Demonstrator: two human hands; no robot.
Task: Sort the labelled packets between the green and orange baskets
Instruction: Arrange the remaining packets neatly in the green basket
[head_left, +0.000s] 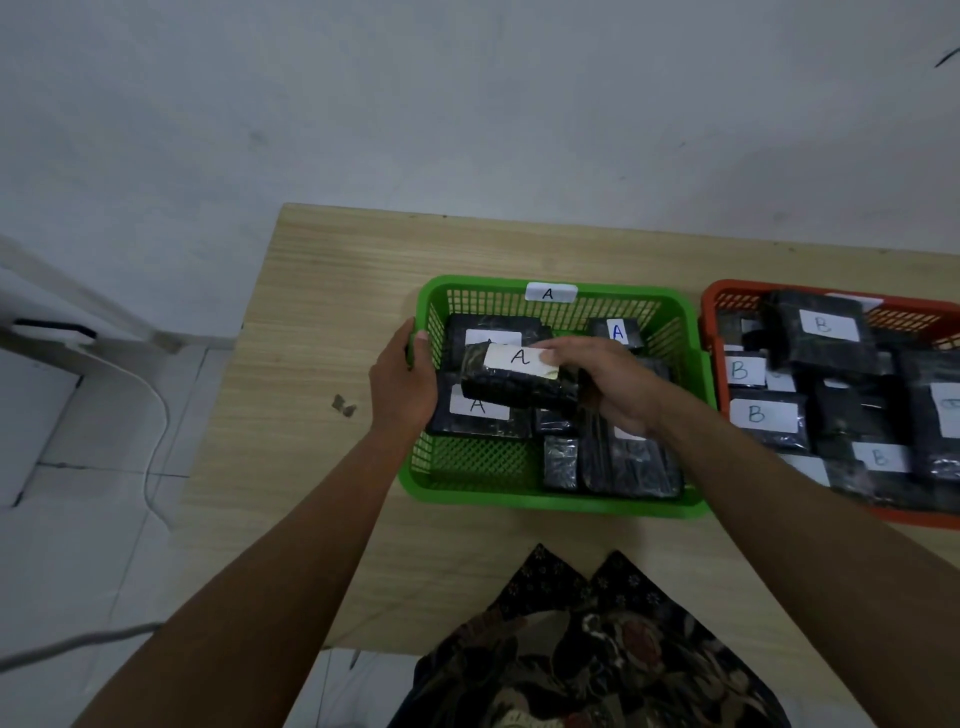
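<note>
Right hand (608, 387) gripped packet A (519, 382) for placing in the green basket (550, 501), steadied by left hand (402, 384) gripping its rim.

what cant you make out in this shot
Head view, the only one:
- Orange basket: right side cut off by the frame edge.
- Packet label at the back of the green basket: letter covered by the held packet.
- Packets under the right hand: labels hidden by hand and forearm.
- Left hand: fingertips behind the basket rim.

orange basket (712, 306) cut off at right edge, one packet's label (631, 434) hidden under right hand (618, 387)
</note>
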